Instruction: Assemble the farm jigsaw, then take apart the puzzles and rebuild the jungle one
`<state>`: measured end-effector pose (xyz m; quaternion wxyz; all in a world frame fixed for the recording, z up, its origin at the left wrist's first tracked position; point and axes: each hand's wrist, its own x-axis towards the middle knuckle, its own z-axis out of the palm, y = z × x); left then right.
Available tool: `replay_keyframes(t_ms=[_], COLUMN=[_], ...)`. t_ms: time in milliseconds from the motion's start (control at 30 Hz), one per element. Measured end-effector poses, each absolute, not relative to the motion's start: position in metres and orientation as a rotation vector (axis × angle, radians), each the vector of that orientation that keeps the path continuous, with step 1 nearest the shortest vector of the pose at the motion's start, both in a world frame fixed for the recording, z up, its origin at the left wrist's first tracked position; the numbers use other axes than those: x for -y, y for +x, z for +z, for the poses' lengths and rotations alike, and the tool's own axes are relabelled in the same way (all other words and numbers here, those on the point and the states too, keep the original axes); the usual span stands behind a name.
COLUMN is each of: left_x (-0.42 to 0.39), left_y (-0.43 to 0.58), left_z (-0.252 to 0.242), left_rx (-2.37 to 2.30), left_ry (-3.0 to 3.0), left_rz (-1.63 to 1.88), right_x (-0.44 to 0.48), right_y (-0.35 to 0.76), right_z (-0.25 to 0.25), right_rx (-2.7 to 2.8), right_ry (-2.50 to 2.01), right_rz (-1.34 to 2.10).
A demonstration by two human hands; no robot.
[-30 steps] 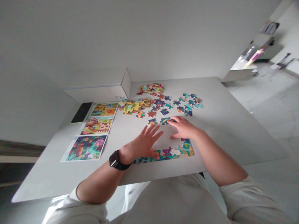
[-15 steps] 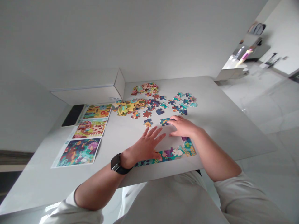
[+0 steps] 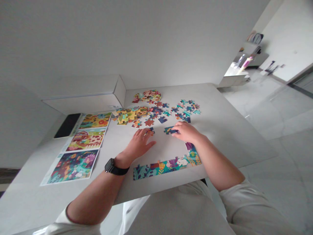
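My left hand (image 3: 140,144) lies flat with its thumb spread away. Its fingertips rest on a dark blue puzzle piece (image 3: 152,130), which they partly cover. At the edge of a dark strip of puzzle pieces (image 3: 168,130), my right hand (image 3: 186,132) has its fingers bent and closed on the strip's right end, hiding that part. Nearer to me lies a joined puzzle border (image 3: 161,167) with leaves, flowers and a white rabbit. It turns up at the right corner, where my right forearm passes close beside it.
Behind my hands are a yellow-green heap of pieces (image 3: 129,115), a pinkish heap (image 3: 149,95) and scattered blue pieces (image 3: 188,109). At left lie a printed picture sheet (image 3: 73,164) and a black phone (image 3: 67,125). A white box (image 3: 83,101) stands against the wall.
My left hand has moved left and away from me, off the joined border and onto the dark blue piece. My right hand stays at the strip. The whole view has shifted slightly.
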<state>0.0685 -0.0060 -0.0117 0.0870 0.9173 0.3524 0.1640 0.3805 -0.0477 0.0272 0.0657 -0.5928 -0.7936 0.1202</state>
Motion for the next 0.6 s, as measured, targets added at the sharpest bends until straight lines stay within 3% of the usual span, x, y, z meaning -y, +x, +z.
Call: replay_keyframes(t_ms=[300,600], left_x=[0.009,0.01], left_y=[0.078,0.08], left_z=[-0.023,-0.017], left_rx=[-0.94,-0.956], left_ry=[2.782,2.733], left_rz=[0.414,0.559], right_x=[0.044,0.04], right_y=[0.379,0.379], right_z=[0.026,0.019], right_rx=[2.312,2.301], right_ry=[-1.799,-1.789], right_rz=[0.327,0.295])
